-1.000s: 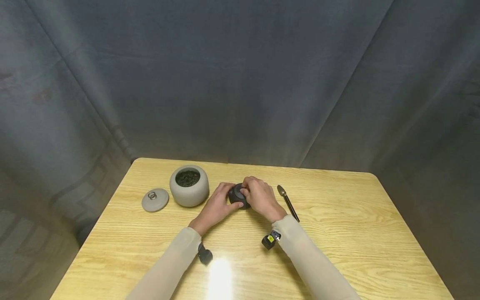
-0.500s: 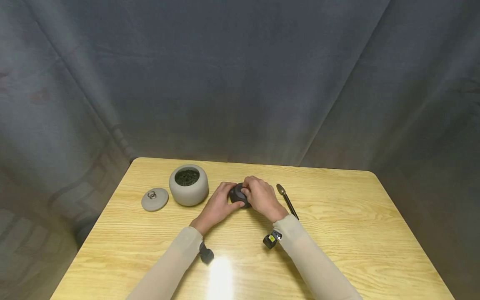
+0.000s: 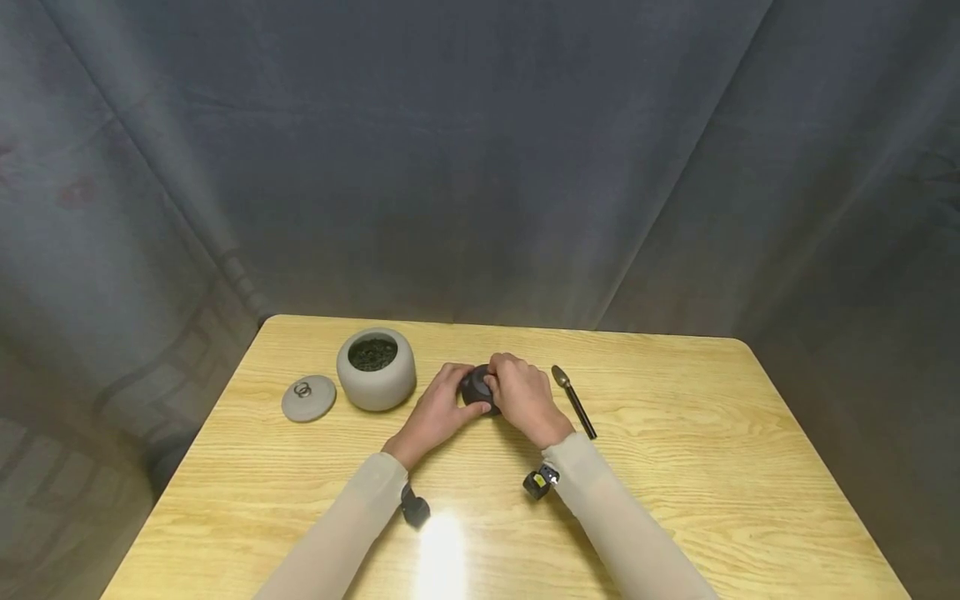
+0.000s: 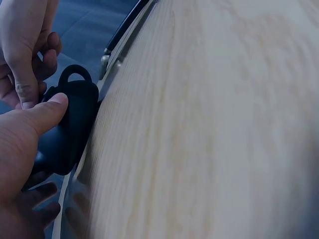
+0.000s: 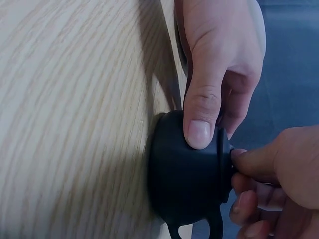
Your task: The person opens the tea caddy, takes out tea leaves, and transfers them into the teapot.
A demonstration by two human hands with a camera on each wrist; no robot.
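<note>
A small black teapot (image 3: 476,393) with a loop handle stands on the table between both hands. My left hand (image 3: 437,408) grips its body from the left, fingers round the far side and thumb (image 5: 200,133) pressing on the near wall. From the right, my right hand (image 3: 522,400) reaches over the top; in the right wrist view its thumb and fingers pinch the knob of the teapot's lid (image 5: 224,167). The lid sits on the pot's mouth. In the head view the right hand hides part of the lid and the handle side.
Left of the hands is a round grey jar (image 3: 377,392) full of dark tea leaves (image 3: 372,354). Its grey lid (image 3: 309,405) with a ring knob lies further left. A dark-handled scoop (image 3: 576,407) lies to the right. A grey curtain (image 3: 465,167) hangs behind the wooden table (image 3: 712,450).
</note>
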